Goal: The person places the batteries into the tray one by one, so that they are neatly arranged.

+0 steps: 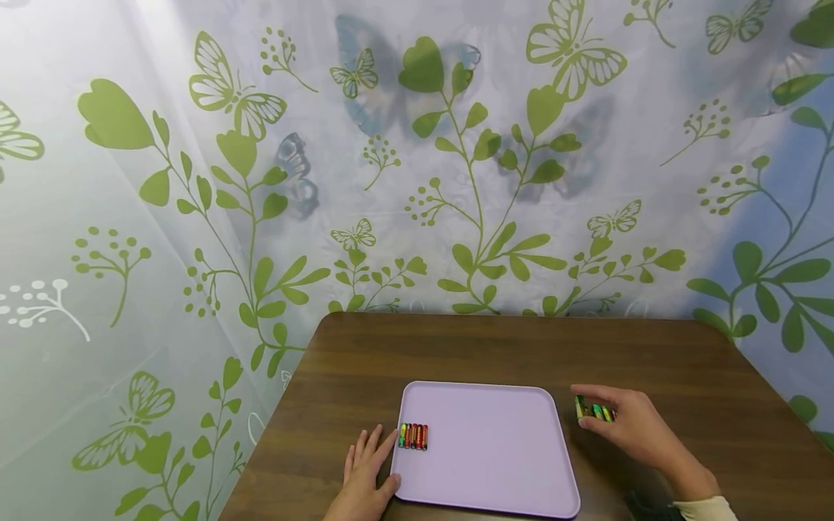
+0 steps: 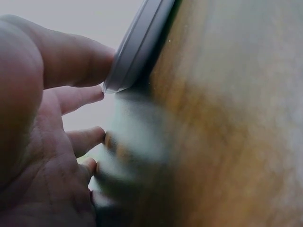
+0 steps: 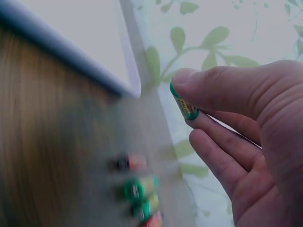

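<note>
My right hand (image 1: 635,425) pinches a green battery (image 3: 184,105) between thumb and fingertips, just right of the lilac tray (image 1: 489,456). Beneath that hand, on the table, lie several loose batteries (image 1: 604,413); green and red ones show blurred in the right wrist view. Along the tray's left side, my left hand (image 1: 365,477) rests with fingers spread, its thumb touching the rim (image 2: 137,47). Inside the tray, near those fingers, several small batteries (image 1: 414,437) stand side by side in a tight row, mostly red with a green-yellow one at the left end.
The brown wooden table (image 1: 508,347) has rounded far corners. A hanging sheet (image 1: 404,181) printed with green leaves and butterflies encloses its back and sides. A dark object (image 1: 641,506) lies by the right sleeve (image 1: 706,509).
</note>
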The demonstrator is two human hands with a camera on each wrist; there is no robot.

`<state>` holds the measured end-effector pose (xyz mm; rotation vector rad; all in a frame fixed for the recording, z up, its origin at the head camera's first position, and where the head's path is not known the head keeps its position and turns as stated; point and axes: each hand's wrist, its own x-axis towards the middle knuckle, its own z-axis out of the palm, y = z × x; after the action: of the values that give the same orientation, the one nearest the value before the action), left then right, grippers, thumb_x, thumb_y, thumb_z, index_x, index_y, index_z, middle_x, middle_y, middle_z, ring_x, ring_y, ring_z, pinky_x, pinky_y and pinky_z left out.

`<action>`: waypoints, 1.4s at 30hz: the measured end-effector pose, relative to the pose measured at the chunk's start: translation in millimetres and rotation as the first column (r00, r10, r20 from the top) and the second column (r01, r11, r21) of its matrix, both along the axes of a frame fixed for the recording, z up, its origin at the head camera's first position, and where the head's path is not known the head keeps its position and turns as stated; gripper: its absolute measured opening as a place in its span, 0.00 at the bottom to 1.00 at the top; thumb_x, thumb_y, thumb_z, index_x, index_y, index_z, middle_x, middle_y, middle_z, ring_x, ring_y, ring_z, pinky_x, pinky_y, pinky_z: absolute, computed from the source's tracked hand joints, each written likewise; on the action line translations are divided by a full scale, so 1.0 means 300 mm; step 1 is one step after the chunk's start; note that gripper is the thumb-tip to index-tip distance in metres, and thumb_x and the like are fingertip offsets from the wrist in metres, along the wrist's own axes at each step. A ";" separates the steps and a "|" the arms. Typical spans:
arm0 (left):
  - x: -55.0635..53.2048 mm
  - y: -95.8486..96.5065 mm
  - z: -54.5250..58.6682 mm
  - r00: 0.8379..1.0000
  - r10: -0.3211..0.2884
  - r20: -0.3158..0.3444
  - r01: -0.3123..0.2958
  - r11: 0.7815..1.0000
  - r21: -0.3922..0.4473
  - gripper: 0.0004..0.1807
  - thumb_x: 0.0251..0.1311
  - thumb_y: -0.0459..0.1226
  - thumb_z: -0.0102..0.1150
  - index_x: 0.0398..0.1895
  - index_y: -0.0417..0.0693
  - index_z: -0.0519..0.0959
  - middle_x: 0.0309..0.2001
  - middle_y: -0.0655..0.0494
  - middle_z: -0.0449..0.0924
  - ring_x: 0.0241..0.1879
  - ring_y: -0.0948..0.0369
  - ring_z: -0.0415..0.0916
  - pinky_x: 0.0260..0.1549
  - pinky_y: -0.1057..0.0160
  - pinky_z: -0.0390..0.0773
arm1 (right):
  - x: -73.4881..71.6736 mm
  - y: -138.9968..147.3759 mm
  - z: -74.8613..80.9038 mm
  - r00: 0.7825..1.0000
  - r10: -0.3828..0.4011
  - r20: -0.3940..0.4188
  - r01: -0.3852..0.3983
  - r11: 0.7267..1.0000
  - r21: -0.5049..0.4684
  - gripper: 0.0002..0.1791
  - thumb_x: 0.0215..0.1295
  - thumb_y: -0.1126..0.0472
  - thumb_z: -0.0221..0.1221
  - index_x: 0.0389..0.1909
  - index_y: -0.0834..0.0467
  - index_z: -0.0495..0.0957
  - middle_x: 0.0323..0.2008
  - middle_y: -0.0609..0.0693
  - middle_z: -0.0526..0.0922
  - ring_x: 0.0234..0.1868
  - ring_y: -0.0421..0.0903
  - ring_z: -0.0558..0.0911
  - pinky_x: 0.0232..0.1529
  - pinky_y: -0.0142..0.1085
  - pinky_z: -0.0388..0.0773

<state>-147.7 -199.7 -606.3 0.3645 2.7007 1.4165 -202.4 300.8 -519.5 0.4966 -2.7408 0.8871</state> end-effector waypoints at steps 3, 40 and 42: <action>0.001 0.003 0.006 1.000 -0.003 0.001 0.003 1.000 0.012 0.41 0.66 0.35 0.66 0.84 0.56 0.69 0.85 0.28 0.52 0.85 0.23 0.32 0.76 0.27 0.22 | -0.005 -0.054 0.007 1.000 0.006 0.029 -0.005 0.999 -0.038 0.27 0.59 0.57 0.81 0.61 0.52 0.89 0.53 0.50 0.93 0.43 0.42 0.89 0.38 0.36 0.86; -0.011 -0.003 -0.006 0.999 -0.003 -0.033 0.004 1.000 0.027 0.40 0.65 0.34 0.67 0.83 0.54 0.70 0.84 0.25 0.53 0.83 0.20 0.34 0.75 0.25 0.24 | -0.078 -0.650 -0.101 0.937 0.349 0.030 -0.330 0.909 -0.256 0.25 0.58 0.65 0.78 0.58 0.61 0.89 0.56 0.50 0.93 0.54 0.54 0.93 0.58 0.44 0.88; -0.016 -0.003 -0.008 0.999 0.004 -0.050 -0.004 1.000 0.006 0.40 0.65 0.34 0.67 0.82 0.55 0.71 0.84 0.26 0.55 0.83 0.21 0.36 0.74 0.23 0.26 | -0.085 -0.673 -0.108 0.933 0.360 0.026 -0.342 0.903 -0.260 0.25 0.58 0.64 0.78 0.59 0.61 0.89 0.56 0.51 0.93 0.54 0.54 0.93 0.58 0.44 0.88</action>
<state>-152.4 -200.6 -608.7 0.4013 2.7389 1.4352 -227.7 98.9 -551.8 0.9428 -2.5874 1.3422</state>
